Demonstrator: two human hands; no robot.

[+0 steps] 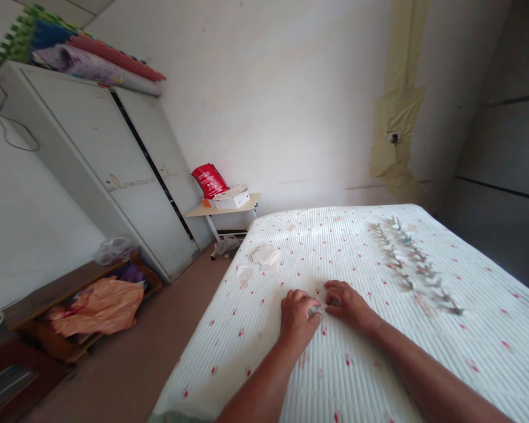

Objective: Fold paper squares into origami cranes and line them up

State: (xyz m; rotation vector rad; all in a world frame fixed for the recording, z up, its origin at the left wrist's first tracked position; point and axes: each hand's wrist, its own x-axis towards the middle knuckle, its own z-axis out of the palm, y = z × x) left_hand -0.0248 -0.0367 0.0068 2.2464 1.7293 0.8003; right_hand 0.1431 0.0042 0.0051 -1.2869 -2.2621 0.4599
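Low over the quilted bed cover, my left hand (pixel 298 315) pinches a small greyish folded piece of paper (pixel 314 309) between thumb and fingers. Close beside it, my right hand (pixel 346 302) is curled, its thumb and fingertips drawn toward each other. Something small and grey shows between them, too small to name. To the right stand rows of little folded paper figures (pixel 417 267), bird-like in shape. Beyond my left hand lies a stack of printed paper sheets (pixel 265 254), and a few loose printed sheets (pixel 245 272) are next to it.
A white mattress (pixel 291 376) with red dots fills the space before me. Behind its far left corner stands a small table (pixel 196 210) with a red bag (pixel 209 181) and a white box (pixel 231 201). Grey cabinets (pixel 88 135) and a low wooden bench (pixel 48 294) line the left.
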